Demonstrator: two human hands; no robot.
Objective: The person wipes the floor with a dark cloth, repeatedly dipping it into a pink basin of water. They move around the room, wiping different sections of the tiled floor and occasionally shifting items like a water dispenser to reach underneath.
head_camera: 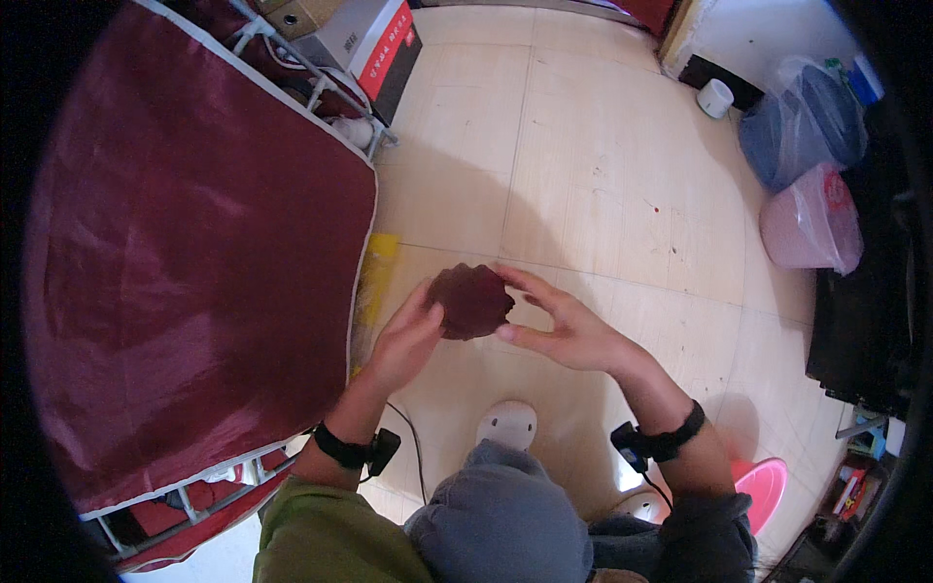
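In front of me, above the floor, is a dark maroon, roundish thing with a scalloped edge (472, 302); its material cannot be told. My left hand (408, 335) grips its left side, thumb on the near face and the other fingers mostly hidden behind. From the right, my right hand (565, 321) holds its rim, index finger at the upper edge and thumb at the lower right. A gap shows between that palm and the thing. Each forearm wears a black strap with a small wired device.
A rack with a maroon cover (219, 240) stands close on my left, a shoe box (379, 58) beyond it. To the right are a pink bin (805, 226), a bagged blue container (780, 138) and a white roll (714, 98). A pink basin (762, 495) sits near my right elbow.
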